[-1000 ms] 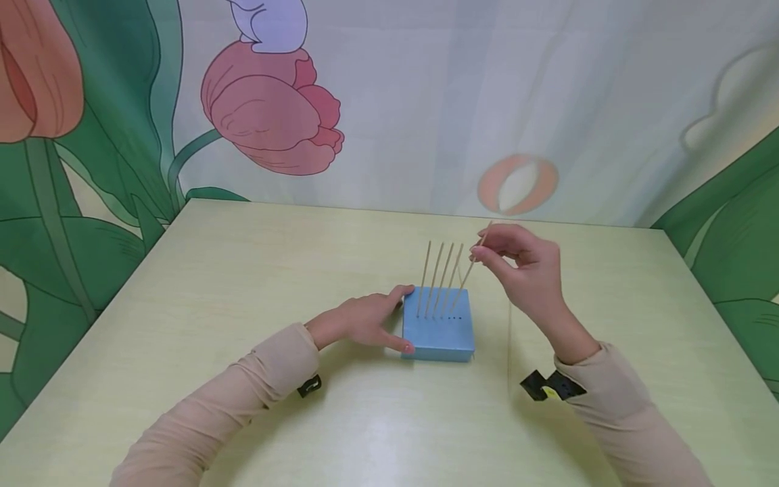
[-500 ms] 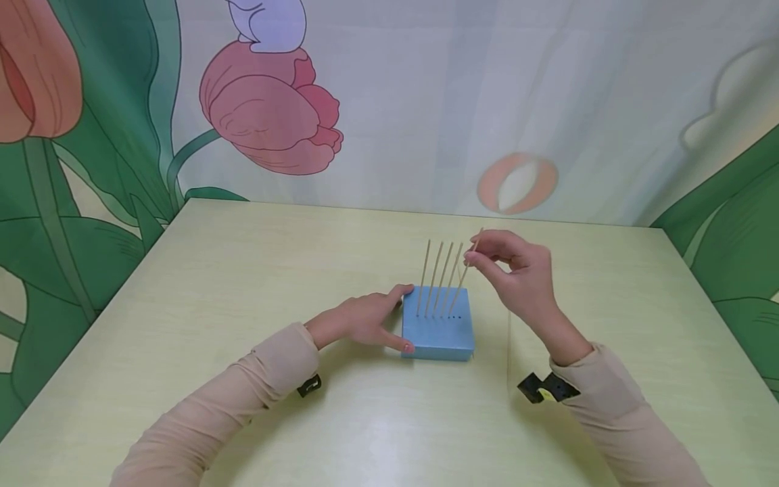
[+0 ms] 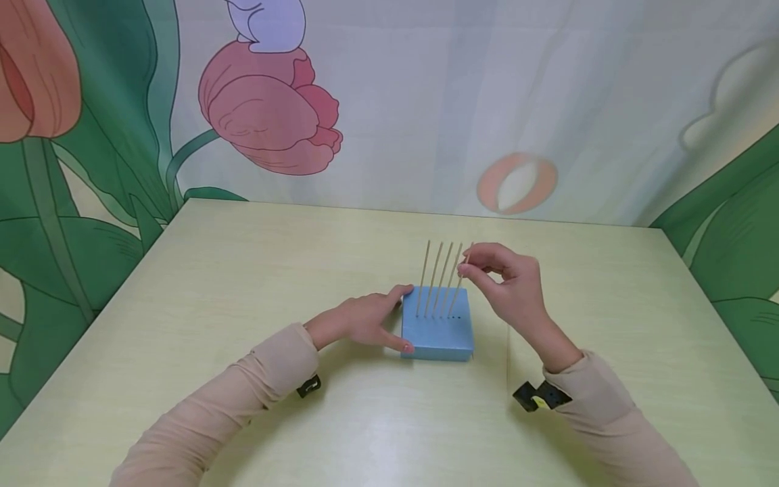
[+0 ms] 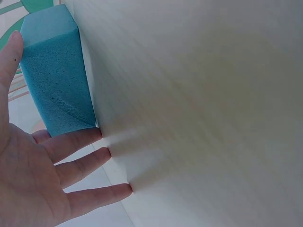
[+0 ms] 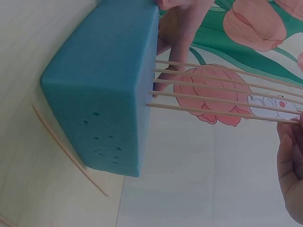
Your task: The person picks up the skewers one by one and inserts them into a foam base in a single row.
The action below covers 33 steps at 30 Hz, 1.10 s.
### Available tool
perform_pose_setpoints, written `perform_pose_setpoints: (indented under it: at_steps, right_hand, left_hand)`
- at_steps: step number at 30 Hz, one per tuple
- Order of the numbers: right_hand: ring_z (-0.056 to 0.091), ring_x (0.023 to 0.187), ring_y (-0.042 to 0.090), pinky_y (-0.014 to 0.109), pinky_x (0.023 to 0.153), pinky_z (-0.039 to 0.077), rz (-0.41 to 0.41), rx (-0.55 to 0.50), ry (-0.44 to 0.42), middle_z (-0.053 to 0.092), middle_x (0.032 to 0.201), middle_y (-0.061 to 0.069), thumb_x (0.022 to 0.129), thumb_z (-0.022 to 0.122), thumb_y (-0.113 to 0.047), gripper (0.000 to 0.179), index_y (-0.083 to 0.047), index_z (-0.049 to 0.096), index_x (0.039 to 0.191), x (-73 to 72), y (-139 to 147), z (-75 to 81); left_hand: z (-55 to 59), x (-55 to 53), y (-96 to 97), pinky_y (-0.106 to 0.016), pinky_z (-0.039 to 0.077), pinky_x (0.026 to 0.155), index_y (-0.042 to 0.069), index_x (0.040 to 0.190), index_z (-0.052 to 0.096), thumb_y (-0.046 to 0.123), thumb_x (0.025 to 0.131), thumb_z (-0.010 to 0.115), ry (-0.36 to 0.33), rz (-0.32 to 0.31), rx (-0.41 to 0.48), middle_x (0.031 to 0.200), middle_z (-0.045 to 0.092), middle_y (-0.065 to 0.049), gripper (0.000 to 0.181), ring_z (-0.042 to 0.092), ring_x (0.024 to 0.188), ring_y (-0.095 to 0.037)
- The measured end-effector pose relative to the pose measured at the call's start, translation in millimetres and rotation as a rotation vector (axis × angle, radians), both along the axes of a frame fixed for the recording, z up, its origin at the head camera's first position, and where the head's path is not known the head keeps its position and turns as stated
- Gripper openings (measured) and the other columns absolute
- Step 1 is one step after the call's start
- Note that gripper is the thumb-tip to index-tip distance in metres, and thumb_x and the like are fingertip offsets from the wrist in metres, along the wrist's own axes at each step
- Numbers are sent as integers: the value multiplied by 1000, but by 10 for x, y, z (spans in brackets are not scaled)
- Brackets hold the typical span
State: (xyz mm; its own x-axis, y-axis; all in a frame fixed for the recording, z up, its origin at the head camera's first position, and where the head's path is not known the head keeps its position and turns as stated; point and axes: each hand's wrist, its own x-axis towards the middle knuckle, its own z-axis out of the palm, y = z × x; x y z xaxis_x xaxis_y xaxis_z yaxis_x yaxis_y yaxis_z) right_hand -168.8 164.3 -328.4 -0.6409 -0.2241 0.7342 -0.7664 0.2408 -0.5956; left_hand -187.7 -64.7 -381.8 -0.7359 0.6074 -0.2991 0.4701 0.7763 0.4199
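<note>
Right of centre, right hand (image 3: 512, 289) pinches wooden stick (image 3: 458, 289), tip at blue foam block (image 3: 435, 335). Left hand (image 3: 363, 320), fingers spread straight, touches block's left side.

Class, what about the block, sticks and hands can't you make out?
Lower ends of the standing sticks: head view, sunk in the blue block.
Block's underside: all views, hidden by the table.
Rest of the right hand: right wrist view, cut by edge.
Depth of holes: head view, too small.
</note>
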Motion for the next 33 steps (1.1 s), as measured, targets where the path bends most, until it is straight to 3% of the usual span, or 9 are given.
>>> perform_pose_setpoints:
  at_steps: [12,20,25,33]
  right_hand:
    - [58,65,1,16,63,46,7,4,19,64,70,15,66,68,21,22,7,63,82,-3,-9,-48]
    - [59,68,-3,15,65,47,-35,76,22,66,72,13,67,69,18,22,7,64,86,-3,38,9]
    - [59,69,-2,16,66,47,-41,106,-12,66,74,13,67,70,17,23,6,65,88,2,111,24]
    - [59,69,-5,14,65,46,-136,167,-129,68,77,11,70,73,9,25,2,66,93,9,321,-67]
  left_hand:
    - [0,23,-21,-39,44,79,15,145,10,62,71,65,5,-7,6,133,46,-13,103,46,118,-25]
    - [12,17,-10,-40,43,80,16,145,10,61,71,65,0,-9,18,134,45,-12,103,45,119,-25]
    - [14,10,-6,-40,43,80,16,145,9,61,71,65,0,-11,18,134,45,-12,103,46,119,-25]
    - [-17,-9,-8,-40,43,82,15,145,8,63,71,64,1,-15,18,134,45,-14,105,45,119,-26]
